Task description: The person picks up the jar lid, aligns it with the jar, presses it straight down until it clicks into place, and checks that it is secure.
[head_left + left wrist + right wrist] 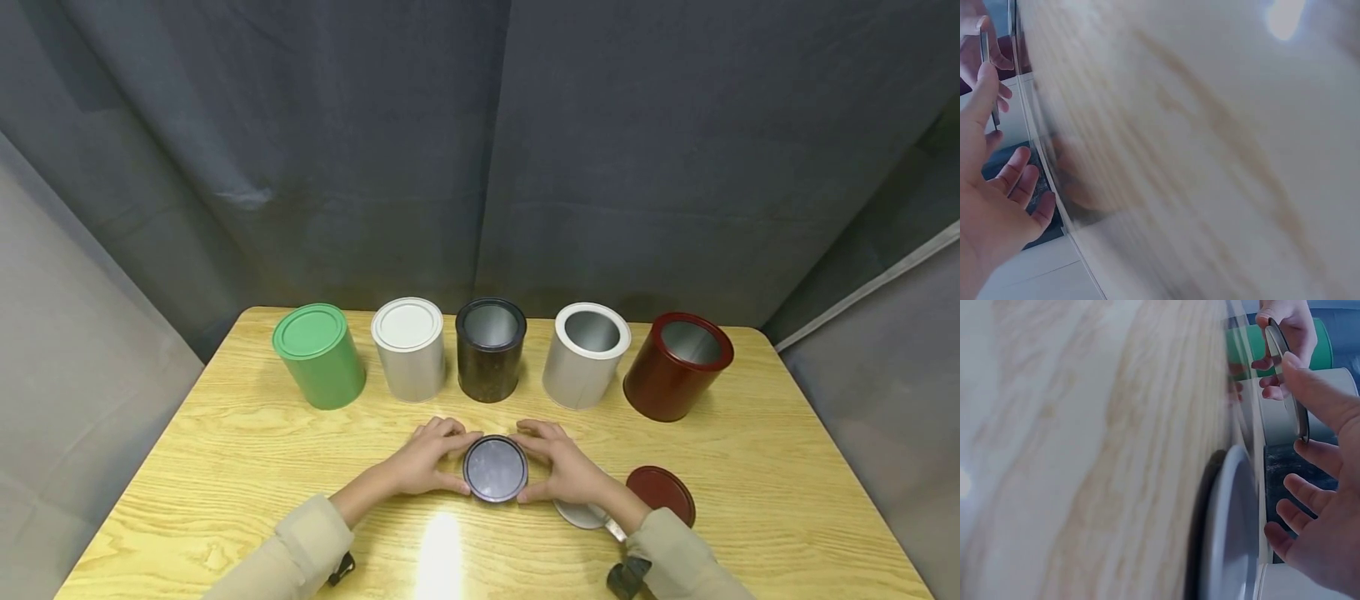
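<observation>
A round black lid (pixel 496 468) is held level between the two hands, raised above the wooden table. My left hand (pixel 433 458) grips its left edge with thumb and index finger, the other fingers free of it. On the opposite edge, my right hand (pixel 558 467) grips it the same way. In the right wrist view the lid (pixel 1301 419) appears edge-on, apart from the tabletop. Behind the hands stands an uncovered black can (pixel 490 367). Part of a white lid (pixel 579 517) shows under the right forearm, which hides the rest.
Along the back stand a lidded green can (pixel 326 371), a lidded white can (pixel 412 367), an uncovered white can (pixel 577 375) and an uncovered dark red can (pixel 667 383). A dark red lid (pixel 663 492) lies on the table (pixel 247 450) beside the right forearm.
</observation>
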Action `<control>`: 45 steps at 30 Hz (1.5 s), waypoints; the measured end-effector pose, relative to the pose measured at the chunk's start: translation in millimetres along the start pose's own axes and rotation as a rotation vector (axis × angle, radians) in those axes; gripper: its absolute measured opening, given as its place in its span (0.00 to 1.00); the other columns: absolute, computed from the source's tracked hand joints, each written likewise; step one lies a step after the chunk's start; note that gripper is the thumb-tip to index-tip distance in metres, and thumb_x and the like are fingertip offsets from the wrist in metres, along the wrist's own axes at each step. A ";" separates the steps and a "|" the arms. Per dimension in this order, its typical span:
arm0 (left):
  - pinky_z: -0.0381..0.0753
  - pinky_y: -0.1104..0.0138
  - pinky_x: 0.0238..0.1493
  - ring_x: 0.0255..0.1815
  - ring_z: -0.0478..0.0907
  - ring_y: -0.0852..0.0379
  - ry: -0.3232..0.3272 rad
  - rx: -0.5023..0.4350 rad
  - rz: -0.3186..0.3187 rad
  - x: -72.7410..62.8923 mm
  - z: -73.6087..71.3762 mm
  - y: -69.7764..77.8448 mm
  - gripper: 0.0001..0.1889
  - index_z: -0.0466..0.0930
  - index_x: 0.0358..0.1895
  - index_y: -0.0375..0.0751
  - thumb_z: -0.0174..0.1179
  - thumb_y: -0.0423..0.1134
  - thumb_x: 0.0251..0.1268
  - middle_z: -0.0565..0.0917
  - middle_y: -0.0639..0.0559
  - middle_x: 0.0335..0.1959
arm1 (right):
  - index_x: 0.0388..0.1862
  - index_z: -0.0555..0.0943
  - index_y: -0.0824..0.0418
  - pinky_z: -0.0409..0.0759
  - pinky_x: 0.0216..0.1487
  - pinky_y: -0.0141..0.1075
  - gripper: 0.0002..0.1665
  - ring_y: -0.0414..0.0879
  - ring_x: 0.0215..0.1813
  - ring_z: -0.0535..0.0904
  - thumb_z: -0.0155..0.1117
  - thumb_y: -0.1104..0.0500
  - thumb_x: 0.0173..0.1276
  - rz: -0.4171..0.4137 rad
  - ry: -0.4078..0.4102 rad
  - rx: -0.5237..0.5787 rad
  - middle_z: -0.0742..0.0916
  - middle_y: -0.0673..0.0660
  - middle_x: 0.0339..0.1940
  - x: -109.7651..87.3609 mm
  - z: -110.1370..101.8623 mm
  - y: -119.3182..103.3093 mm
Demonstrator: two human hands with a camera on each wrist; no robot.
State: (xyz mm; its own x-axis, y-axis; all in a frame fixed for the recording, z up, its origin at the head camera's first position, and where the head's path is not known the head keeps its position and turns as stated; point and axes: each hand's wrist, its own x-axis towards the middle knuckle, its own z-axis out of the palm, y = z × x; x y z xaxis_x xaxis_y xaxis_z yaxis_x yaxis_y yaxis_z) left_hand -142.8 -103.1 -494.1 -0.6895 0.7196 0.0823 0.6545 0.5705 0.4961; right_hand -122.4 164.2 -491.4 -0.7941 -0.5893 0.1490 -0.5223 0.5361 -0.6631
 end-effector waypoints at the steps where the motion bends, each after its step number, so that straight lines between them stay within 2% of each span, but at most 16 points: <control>1: 0.63 0.61 0.47 0.49 0.63 0.58 0.012 -0.014 0.004 0.0 -0.4 -0.3 0.40 0.69 0.63 0.48 0.66 0.60 0.44 0.71 0.56 0.48 | 0.58 0.74 0.62 0.60 0.57 0.58 0.45 0.60 0.63 0.61 0.78 0.48 0.39 0.001 0.001 0.016 0.70 0.65 0.62 0.0 -0.8 -0.7; 5: 0.64 0.60 0.49 0.49 0.64 0.59 0.046 -0.061 0.006 0.1 -3.2 -0.2 0.39 0.70 0.62 0.48 0.68 0.56 0.42 0.71 0.57 0.48 | 0.58 0.74 0.62 0.61 0.57 0.58 0.45 0.60 0.63 0.61 0.78 0.48 0.39 0.009 0.018 0.048 0.70 0.65 0.62 0.1 -4.0 -3.5; 9: 0.66 0.60 0.49 0.48 0.65 0.59 0.097 -0.102 0.018 0.4 -5.4 0.5 0.38 0.72 0.61 0.47 0.70 0.53 0.41 0.72 0.56 0.47 | 0.58 0.74 0.62 0.63 0.55 0.58 0.45 0.61 0.61 0.63 0.78 0.49 0.39 -0.014 0.053 0.027 0.71 0.65 0.60 0.6 -5.8 -5.4; 13: 0.68 0.60 0.49 0.47 0.66 0.58 0.161 -0.113 0.045 1.5 -6.7 0.2 0.36 0.74 0.58 0.44 0.72 0.50 0.39 0.74 0.54 0.45 | 0.57 0.74 0.65 0.65 0.55 0.57 0.45 0.61 0.60 0.65 0.78 0.51 0.38 -0.046 0.095 0.001 0.72 0.66 0.59 1.2 -7.5 -7.2; 17: 0.68 0.61 0.49 0.48 0.67 0.58 0.198 -0.129 0.045 2.4 -8.6 0.6 0.34 0.75 0.56 0.43 0.72 0.48 0.39 0.75 0.53 0.44 | 0.57 0.74 0.66 0.65 0.54 0.57 0.45 0.61 0.59 0.66 0.79 0.52 0.38 -0.056 0.128 0.001 0.73 0.66 0.58 2.3 -10.0 -9.8; 28: 0.71 0.62 0.50 0.46 0.71 0.56 0.337 -0.192 0.068 4.7 -15.9 2.9 0.29 0.79 0.51 0.39 0.73 0.42 0.39 0.78 0.52 0.41 | 0.57 0.73 0.69 0.65 0.55 0.56 0.45 0.60 0.60 0.67 0.79 0.54 0.39 -0.046 0.202 0.042 0.74 0.63 0.58 6.4 -16.3 -16.5; 36: 0.72 0.61 0.48 0.45 0.71 0.56 0.369 -0.229 0.045 6.8 -24.0 4.7 0.27 0.79 0.51 0.40 0.71 0.42 0.42 0.79 0.50 0.41 | 0.59 0.71 0.70 0.64 0.56 0.57 0.46 0.60 0.61 0.66 0.78 0.55 0.40 -0.019 0.227 0.061 0.74 0.62 0.58 8.6 -20.7 -19.9; 41: 0.72 0.61 0.48 0.45 0.72 0.55 0.380 -0.245 0.065 9.0 -27.7 6.5 0.27 0.79 0.50 0.38 0.72 0.40 0.41 0.79 0.47 0.41 | 0.59 0.71 0.69 0.66 0.55 0.56 0.46 0.60 0.61 0.66 0.78 0.55 0.40 -0.013 0.247 0.064 0.74 0.62 0.58 10.9 -23.6 -21.2; 45: 0.73 0.61 0.48 0.45 0.72 0.55 0.395 -0.245 0.078 10.2 -29.6 8.6 0.27 0.79 0.51 0.37 0.72 0.39 0.41 0.79 0.49 0.41 | 0.59 0.71 0.68 0.66 0.55 0.55 0.46 0.59 0.61 0.66 0.78 0.56 0.39 -0.011 0.260 0.078 0.74 0.63 0.58 12.2 -26.3 -23.8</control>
State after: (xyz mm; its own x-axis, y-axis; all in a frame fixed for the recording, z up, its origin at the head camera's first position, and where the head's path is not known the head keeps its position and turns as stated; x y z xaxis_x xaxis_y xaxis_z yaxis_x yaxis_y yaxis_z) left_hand -153.3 -102.7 -463.4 -0.7372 0.5240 0.4266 0.6497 0.3762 0.6606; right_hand -127.8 160.2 -454.6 -0.8467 -0.4147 0.3333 -0.5141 0.4764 -0.7133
